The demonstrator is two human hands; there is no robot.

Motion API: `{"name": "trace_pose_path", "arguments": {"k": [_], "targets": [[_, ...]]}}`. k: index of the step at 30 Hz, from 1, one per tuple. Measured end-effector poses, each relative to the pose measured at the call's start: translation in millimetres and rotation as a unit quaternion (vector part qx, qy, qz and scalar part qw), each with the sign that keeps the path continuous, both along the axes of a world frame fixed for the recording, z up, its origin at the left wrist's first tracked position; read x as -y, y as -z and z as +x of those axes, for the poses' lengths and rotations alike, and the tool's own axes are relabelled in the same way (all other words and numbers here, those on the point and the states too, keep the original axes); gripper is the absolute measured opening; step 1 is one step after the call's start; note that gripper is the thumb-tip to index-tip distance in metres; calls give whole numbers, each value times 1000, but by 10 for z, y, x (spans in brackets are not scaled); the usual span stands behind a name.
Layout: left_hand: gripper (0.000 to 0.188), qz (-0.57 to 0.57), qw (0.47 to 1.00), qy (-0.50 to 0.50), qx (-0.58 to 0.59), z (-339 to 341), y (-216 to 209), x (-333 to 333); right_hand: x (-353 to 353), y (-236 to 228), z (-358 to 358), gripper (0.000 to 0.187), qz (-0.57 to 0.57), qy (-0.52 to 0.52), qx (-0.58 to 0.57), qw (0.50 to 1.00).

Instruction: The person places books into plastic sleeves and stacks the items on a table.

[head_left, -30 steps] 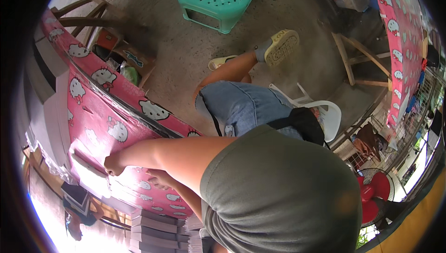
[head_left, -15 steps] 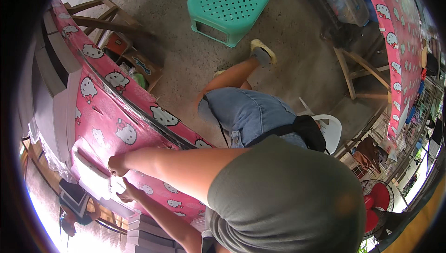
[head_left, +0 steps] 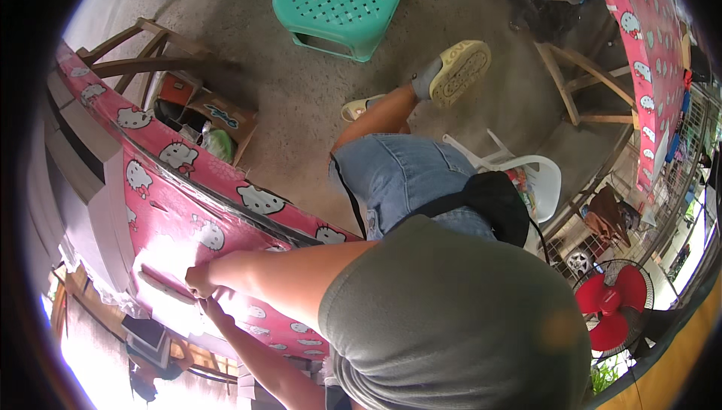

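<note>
My right hand (head_left: 199, 280) is curled closed at the edge of a pale flat block (head_left: 159, 290), which looks like a book or a paper stack. Just below it, my left hand (head_left: 213, 311) has its fingers drawn together, almost touching the right. Strong glare and the small size of the hands hide what either one grips. Both rest over a table covered in pink cloth (head_left: 173, 218) with white cat faces. Thick grey-white stacks (head_left: 94, 184), like bound paper, stand at the table's far left.
A green plastic stool (head_left: 346, 4) stands on the concrete floor. Close to my body are a white plastic chair (head_left: 549, 184) and a red-bladed fan (head_left: 611, 301). Wooden trestle legs (head_left: 154, 60) and a cardboard box (head_left: 226, 118) sit under the table. Another person (head_left: 162, 369) is beyond it.
My left hand's fingers, spread apart before, have come together and closer to the right hand. One foot has lifted, showing its sole. The view has shifted slightly.
</note>
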State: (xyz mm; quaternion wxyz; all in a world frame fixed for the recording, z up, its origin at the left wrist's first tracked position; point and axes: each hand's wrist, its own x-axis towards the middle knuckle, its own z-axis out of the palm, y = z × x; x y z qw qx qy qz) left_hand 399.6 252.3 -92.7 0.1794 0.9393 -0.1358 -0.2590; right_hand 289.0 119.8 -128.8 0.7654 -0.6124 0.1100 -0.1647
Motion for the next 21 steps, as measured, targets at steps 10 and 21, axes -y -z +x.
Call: {"name": "trace_pose_path", "arguments": {"k": [10, 21], "targets": [[71, 73, 997, 7, -4, -60, -50, 41, 6, -29, -92, 16, -49, 0, -21, 999], [89, 162, 973, -22, 163, 532, 45, 202, -5, -46, -50, 17, -52, 19, -27, 998]]}}
